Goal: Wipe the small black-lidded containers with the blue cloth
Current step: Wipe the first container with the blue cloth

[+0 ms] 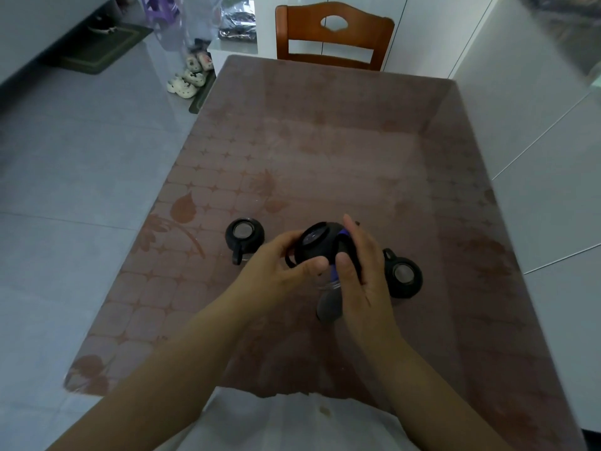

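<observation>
I hold a small black-lidded container [317, 244] tilted above the table, its lid facing up and left. My left hand [276, 271] grips it from below and the left, thumb on its lower rim. My right hand [361, 271] presses the blue cloth [341, 244] against its right side; only a strip of cloth shows between the fingers. A second container [244, 237] stands on the table to the left, handle toward me. A third container [403, 276] stands to the right, partly hidden by my right hand.
The table [325, 151] has a brown patterned cover under a glossy sheet. A wooden chair [335, 34] stands at its far end. Shoes [192, 76] lie on the grey tiled floor at the left. White cabinets run along the right.
</observation>
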`<control>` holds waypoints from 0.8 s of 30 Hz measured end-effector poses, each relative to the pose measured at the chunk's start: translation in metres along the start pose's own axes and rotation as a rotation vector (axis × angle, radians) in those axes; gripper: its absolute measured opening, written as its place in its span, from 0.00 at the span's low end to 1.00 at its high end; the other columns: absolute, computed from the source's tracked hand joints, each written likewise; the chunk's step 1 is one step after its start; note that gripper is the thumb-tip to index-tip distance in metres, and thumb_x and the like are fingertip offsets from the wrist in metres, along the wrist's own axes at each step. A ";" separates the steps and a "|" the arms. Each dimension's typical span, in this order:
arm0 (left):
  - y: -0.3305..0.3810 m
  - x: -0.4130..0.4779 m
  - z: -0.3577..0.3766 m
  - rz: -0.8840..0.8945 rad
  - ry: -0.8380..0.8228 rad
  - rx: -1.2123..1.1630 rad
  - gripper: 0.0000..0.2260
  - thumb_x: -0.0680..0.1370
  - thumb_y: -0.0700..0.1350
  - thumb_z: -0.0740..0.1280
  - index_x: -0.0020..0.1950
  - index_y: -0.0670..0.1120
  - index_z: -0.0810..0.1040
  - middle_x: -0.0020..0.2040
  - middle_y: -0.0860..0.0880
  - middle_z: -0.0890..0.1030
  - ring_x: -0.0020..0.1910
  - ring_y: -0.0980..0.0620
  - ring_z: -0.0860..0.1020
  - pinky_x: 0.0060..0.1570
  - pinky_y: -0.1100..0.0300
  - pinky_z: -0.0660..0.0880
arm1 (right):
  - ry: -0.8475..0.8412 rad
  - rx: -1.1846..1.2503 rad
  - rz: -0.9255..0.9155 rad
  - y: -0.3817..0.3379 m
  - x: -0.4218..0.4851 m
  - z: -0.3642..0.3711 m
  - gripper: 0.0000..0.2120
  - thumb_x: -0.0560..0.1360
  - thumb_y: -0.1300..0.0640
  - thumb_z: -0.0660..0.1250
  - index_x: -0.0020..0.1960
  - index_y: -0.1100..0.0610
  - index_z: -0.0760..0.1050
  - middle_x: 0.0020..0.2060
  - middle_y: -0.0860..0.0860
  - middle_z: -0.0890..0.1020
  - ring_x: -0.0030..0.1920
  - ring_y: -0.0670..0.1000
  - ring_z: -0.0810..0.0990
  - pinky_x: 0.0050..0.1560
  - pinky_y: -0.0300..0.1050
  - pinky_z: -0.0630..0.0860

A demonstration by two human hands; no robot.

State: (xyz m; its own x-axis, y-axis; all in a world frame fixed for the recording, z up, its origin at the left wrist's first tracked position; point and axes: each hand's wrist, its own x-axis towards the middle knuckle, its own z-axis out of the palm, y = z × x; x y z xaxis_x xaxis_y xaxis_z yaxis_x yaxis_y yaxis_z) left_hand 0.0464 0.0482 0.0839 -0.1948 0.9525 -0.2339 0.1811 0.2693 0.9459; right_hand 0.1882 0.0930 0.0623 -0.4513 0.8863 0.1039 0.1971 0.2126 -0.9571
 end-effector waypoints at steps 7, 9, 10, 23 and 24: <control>0.001 0.000 0.007 0.012 0.097 -0.101 0.27 0.65 0.50 0.75 0.62 0.50 0.70 0.53 0.59 0.75 0.43 0.76 0.75 0.39 0.78 0.72 | -0.030 -0.051 -0.072 -0.003 0.000 0.001 0.19 0.76 0.37 0.51 0.67 0.29 0.57 0.65 0.29 0.62 0.69 0.43 0.62 0.66 0.36 0.64; -0.002 -0.002 0.006 0.045 0.099 -0.084 0.25 0.67 0.44 0.76 0.60 0.50 0.70 0.54 0.59 0.75 0.45 0.76 0.74 0.40 0.78 0.71 | -0.031 -0.058 -0.098 -0.004 0.001 -0.003 0.19 0.77 0.41 0.52 0.68 0.32 0.60 0.66 0.30 0.64 0.69 0.42 0.63 0.66 0.36 0.64; -0.003 -0.002 0.005 0.061 0.099 -0.071 0.25 0.67 0.43 0.77 0.59 0.52 0.71 0.54 0.59 0.75 0.46 0.76 0.74 0.41 0.78 0.71 | -0.034 -0.058 -0.108 -0.004 0.000 -0.004 0.19 0.77 0.42 0.52 0.68 0.33 0.60 0.66 0.30 0.65 0.69 0.41 0.64 0.66 0.36 0.64; -0.015 -0.001 -0.010 0.122 0.016 -0.002 0.26 0.67 0.42 0.77 0.58 0.57 0.71 0.58 0.61 0.73 0.54 0.73 0.73 0.50 0.78 0.70 | -0.030 0.145 0.085 -0.009 0.009 -0.011 0.13 0.80 0.45 0.52 0.60 0.33 0.69 0.61 0.42 0.74 0.63 0.39 0.72 0.60 0.32 0.70; -0.016 -0.001 -0.010 0.128 0.009 0.009 0.28 0.65 0.45 0.79 0.60 0.56 0.71 0.59 0.60 0.74 0.55 0.71 0.74 0.52 0.77 0.70 | -0.066 0.050 0.020 -0.013 0.007 -0.009 0.13 0.79 0.46 0.53 0.61 0.33 0.68 0.62 0.41 0.73 0.65 0.40 0.69 0.62 0.30 0.67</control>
State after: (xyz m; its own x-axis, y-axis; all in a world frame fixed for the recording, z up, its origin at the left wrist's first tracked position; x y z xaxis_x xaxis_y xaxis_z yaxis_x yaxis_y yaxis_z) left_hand 0.0346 0.0420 0.0715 -0.1781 0.9779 -0.1097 0.2134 0.1472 0.9658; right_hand 0.1899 0.1001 0.0776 -0.5045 0.8607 0.0680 0.1637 0.1727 -0.9713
